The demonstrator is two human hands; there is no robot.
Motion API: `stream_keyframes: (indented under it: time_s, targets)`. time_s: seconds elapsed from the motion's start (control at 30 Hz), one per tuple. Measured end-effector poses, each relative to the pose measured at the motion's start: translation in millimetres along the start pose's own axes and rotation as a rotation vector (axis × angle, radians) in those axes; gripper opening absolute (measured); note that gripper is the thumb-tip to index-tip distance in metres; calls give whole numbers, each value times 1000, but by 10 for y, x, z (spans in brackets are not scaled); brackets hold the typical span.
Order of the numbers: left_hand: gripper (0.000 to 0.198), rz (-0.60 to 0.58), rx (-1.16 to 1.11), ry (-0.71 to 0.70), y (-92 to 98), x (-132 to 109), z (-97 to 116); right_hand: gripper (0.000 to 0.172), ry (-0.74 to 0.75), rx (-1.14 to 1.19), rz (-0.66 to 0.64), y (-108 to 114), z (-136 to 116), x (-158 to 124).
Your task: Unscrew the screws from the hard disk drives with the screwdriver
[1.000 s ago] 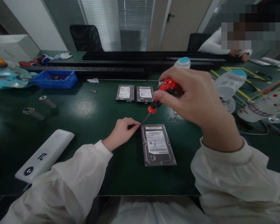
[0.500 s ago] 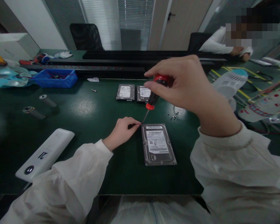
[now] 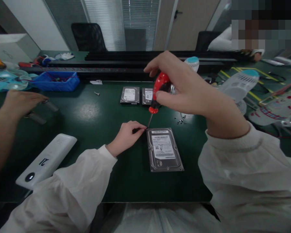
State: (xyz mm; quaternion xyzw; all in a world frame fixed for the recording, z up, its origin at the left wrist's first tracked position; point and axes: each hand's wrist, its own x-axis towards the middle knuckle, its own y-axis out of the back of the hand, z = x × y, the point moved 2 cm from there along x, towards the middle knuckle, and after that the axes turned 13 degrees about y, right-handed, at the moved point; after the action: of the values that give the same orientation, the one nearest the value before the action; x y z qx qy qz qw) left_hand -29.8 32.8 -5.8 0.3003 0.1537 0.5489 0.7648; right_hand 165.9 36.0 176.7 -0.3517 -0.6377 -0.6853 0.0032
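Observation:
A hard drive (image 3: 163, 150) lies label up on the green table in front of me. My right hand (image 3: 178, 85) is wrapped around a red and black screwdriver (image 3: 157, 87), which leans with its shaft pointing down at the drive's far left corner. At that same corner my left hand (image 3: 132, 131) has thumb and forefinger pinched together beside the screwdriver tip. Whatever sits between those fingertips is too small to make out. Two more hard drives, one on the left (image 3: 130, 95) and one on the right (image 3: 147, 96), lie farther back, the right one partly behind the screwdriver.
Several small screws (image 3: 180, 121) are scattered right of the drives. A white power bank-like device (image 3: 47, 161) lies at left. Another person's hand (image 3: 24, 100) reaches over two metal cylinders near a blue bin (image 3: 56, 81). White-and-blue fans (image 3: 240, 85) stand at right.
My right hand has turned around the screwdriver handle, which stands a little more upright. My left hand has stayed put. Another person's arm has come in from the left over the cylinders.

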Motion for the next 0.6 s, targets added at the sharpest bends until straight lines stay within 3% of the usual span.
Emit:
stream_keyframes:
  time_s: [0.13,0.23,0.43,0.6]
  targets:
    - [19,3,-13,-15,0,3,3,30,-71,-76,-13,2,-28,10]
    - [19,-8,-26,-8,8,5,-4,35,-135,-163,-27,7,2,25]
    - [19,-8,-35,-2,35,9,-33,56,42,-10,-55,45,19,37]
    - [19,-13,-29,15,35,13,-20,36,-67,-110,-16,33,-7,53]
